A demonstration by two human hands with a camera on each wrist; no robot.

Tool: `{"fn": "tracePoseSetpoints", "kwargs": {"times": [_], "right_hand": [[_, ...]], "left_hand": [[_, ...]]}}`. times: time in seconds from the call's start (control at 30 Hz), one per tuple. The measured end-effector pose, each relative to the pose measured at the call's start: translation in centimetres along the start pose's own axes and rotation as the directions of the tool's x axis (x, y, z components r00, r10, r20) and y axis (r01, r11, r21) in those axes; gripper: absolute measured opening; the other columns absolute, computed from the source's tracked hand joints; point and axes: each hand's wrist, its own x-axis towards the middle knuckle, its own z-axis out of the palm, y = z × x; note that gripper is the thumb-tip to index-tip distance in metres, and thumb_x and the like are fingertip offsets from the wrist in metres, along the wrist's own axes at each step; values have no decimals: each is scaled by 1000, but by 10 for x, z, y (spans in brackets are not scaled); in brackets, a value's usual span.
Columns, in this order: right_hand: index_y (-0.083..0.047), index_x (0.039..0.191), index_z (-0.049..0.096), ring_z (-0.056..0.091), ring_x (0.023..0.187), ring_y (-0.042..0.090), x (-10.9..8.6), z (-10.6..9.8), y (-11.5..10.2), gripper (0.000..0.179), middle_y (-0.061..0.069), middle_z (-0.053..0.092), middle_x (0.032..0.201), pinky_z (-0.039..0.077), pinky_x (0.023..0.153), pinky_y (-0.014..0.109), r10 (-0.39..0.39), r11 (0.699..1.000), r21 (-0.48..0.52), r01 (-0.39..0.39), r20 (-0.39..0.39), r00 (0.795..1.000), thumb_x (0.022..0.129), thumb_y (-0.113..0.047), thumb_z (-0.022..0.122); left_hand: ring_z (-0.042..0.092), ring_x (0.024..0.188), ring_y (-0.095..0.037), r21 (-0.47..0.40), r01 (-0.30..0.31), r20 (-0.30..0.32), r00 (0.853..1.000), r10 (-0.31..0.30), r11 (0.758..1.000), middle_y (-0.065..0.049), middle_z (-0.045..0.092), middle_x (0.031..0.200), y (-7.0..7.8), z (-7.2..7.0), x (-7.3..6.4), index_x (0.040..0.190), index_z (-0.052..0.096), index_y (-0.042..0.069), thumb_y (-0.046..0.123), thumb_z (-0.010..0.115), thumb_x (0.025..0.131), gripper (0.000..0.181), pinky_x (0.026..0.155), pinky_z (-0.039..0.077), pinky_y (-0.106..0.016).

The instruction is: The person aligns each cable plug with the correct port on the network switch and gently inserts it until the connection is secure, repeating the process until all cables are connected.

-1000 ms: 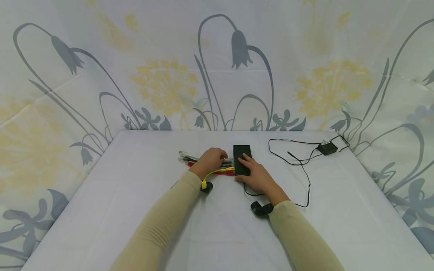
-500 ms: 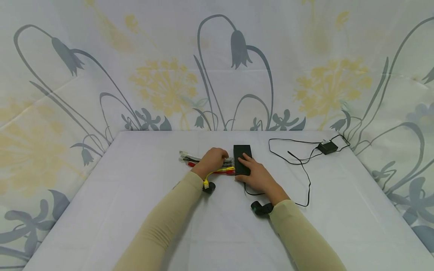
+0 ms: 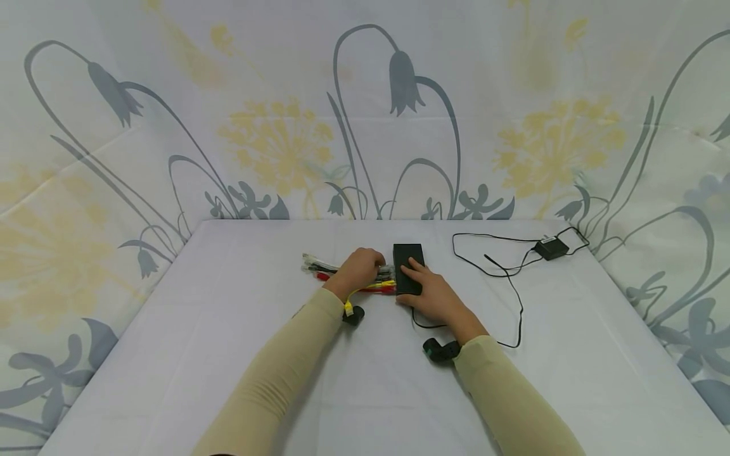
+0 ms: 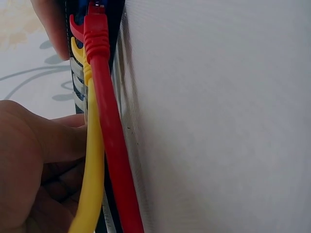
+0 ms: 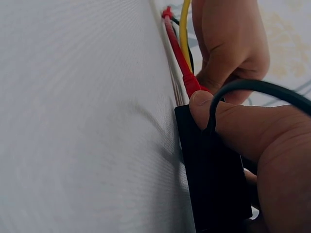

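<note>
A black network switch (image 3: 407,251) lies on the white table, with several network cables plugged in along its left side. My right hand (image 3: 431,294) grips it, fingers spread over the top and thumb (image 5: 200,104) at the near edge by the red plug. My left hand (image 3: 357,269) reaches over the cables and pinches one by its plug beside the switch; the fingertips are partly hidden. In the left wrist view a red cable (image 4: 114,131) and a yellow cable (image 4: 96,145) run in front of that hand. The yellow cable's loose plug (image 3: 349,309) hangs over the left wrist.
A black power adapter (image 3: 550,248) lies at the back right, its thin cord (image 3: 520,310) looping over the table. Loose cable ends (image 3: 312,262) fan out left of my left hand. A dark lead (image 5: 257,85) leaves the near end of the switch. A flowered curtain (image 3: 365,126) stands behind the table.
My left wrist has shifted slightly to the right, and the loose yellow plug with it. The right hand and the switch look almost unchanged.
</note>
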Motion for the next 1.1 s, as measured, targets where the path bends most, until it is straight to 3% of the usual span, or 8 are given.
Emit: {"fn": "tracePoseSetpoints", "kwargs": {"times": [0.27,0.73,1.1], "right_hand": [[-26,142,31,22,136,39,-1,-3,0,71,-3,15,153,27,105,55,-19,1000,-13,19,-1,1000,82,-48,60],[-25,142,32,21,137,38,0,-4,1,70,-4,15,153,27,105,55,-33,999,-17,33,5,999,82,-47,60],[-25,141,33,22,137,36,0,-1,4,70,-3,16,153,26,105,55,-58,998,-2,58,4,998,81,-49,61]], "left_hand": [[58,106,-22,-28,20,18,1000,-19,999,-8,63,114,3,-3,0,114,63,9,8,47,92,27,90,47,-34],[57,108,-22,-26,-1,19,1000,2,1000,-7,63,114,2,1,6,113,64,8,7,46,92,28,92,47,-34],[58,107,-21,-55,4,8,1000,-4,998,-6,63,113,-3,4,2,112,65,10,12,46,93,26,92,46,-34]]}}
